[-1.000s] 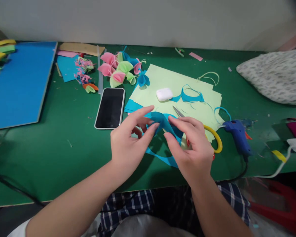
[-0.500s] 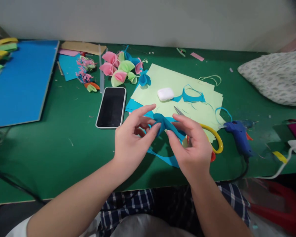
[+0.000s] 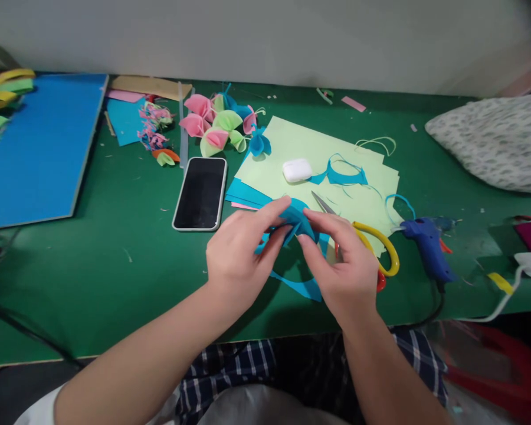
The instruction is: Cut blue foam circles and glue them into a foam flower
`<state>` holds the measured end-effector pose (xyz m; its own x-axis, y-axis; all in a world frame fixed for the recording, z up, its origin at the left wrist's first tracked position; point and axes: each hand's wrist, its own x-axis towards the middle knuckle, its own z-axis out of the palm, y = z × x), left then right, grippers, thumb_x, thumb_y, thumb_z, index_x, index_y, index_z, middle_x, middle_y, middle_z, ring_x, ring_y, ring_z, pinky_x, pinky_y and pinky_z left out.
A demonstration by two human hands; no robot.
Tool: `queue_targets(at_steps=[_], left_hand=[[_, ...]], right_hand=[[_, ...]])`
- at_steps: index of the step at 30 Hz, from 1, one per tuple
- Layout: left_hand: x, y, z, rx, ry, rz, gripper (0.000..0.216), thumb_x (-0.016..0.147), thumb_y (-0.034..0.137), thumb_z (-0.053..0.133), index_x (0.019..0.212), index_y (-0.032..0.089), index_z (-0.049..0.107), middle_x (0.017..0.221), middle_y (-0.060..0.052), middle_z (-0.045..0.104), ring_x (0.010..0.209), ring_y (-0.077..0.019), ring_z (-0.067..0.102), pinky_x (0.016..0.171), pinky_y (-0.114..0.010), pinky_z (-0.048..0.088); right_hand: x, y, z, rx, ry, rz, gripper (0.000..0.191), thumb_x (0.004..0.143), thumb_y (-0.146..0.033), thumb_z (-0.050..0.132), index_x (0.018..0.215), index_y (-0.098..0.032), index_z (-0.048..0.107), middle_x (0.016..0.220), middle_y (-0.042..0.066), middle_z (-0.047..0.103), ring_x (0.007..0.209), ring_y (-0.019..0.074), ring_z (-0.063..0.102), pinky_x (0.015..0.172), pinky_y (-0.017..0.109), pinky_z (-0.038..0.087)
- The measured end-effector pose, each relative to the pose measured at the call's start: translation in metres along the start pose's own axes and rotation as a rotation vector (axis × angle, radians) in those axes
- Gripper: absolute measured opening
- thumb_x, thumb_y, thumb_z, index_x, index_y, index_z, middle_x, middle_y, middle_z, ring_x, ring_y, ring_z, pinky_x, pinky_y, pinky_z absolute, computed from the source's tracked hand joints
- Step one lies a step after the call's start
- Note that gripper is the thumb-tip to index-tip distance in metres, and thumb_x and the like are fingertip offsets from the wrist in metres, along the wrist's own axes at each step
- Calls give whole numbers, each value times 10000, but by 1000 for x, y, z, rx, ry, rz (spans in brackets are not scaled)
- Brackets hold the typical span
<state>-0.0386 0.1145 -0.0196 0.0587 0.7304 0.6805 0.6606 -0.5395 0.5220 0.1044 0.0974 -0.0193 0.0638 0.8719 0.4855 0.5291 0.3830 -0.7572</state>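
Between my two hands is a folded piece of blue paper (image 3: 297, 216), curled into petal-like shapes. My left hand (image 3: 243, 251) pinches its left side between thumb and fingers. On the other side, my right hand (image 3: 343, 260) grips the paper with thumb and forefinger. Scissors (image 3: 378, 242) with yellow and red handles lie beside and partly under my right hand, blades pointing away. Below the hands, a blue paper offcut (image 3: 298, 286) rests on the green table. Light green sheets (image 3: 274, 153) lie just beyond, bearing a white case (image 3: 297, 170) and a blue cut-out scrap (image 3: 347, 174).
A phone (image 3: 200, 193) lies left of the hands. Pink, green and blue paper flowers (image 3: 219, 124) sit at the back. To the right are a blue glue gun (image 3: 429, 245) with a cord and a patterned pouch (image 3: 495, 141). A blue board (image 3: 39, 147) covers the far left.
The blue paper has been turned and bent between my fingers, its curved edge now arching upward. My left fingers have closed in nearer to the right hand.
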Motion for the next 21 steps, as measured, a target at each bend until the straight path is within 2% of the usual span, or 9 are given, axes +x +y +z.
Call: queue_targets(at_steps=[3, 9, 14, 21], left_hand=[[0, -1, 0, 61, 32, 152, 355, 801, 91, 650, 1133, 210, 607, 791, 0, 722, 667, -123, 658, 692, -254, 542], [3, -2, 0, 68, 77, 264, 306, 784, 57, 649, 1063, 185, 646, 786, -16, 721, 703, -140, 673, 695, -263, 552], [3, -2, 0, 77, 83, 277, 229, 743, 22, 672, 925, 159, 691, 754, -37, 698, 708, -153, 656, 701, -271, 554], [2, -2, -1, 87, 71, 232, 202, 780, 71, 668, 940, 193, 671, 773, -14, 692, 711, -124, 661, 676, -229, 546]], right_hand=[[2, -1, 0, -7, -2, -15, 258, 830, -143, 611, 1070, -216, 673, 980, 25, 740, 899, 174, 687, 816, 323, 586], [1, -2, 0, -19, -16, -8, 241, 825, -122, 600, 1015, -225, 707, 998, 12, 762, 904, 196, 719, 878, 371, 582], [1, -2, 0, -29, 0, -10, 242, 823, -112, 605, 1014, -208, 719, 989, 10, 766, 904, 185, 723, 873, 332, 586], [2, -4, 0, -32, 8, 9, 243, 819, -120, 605, 997, -221, 736, 963, 6, 771, 855, 194, 735, 827, 337, 607]])
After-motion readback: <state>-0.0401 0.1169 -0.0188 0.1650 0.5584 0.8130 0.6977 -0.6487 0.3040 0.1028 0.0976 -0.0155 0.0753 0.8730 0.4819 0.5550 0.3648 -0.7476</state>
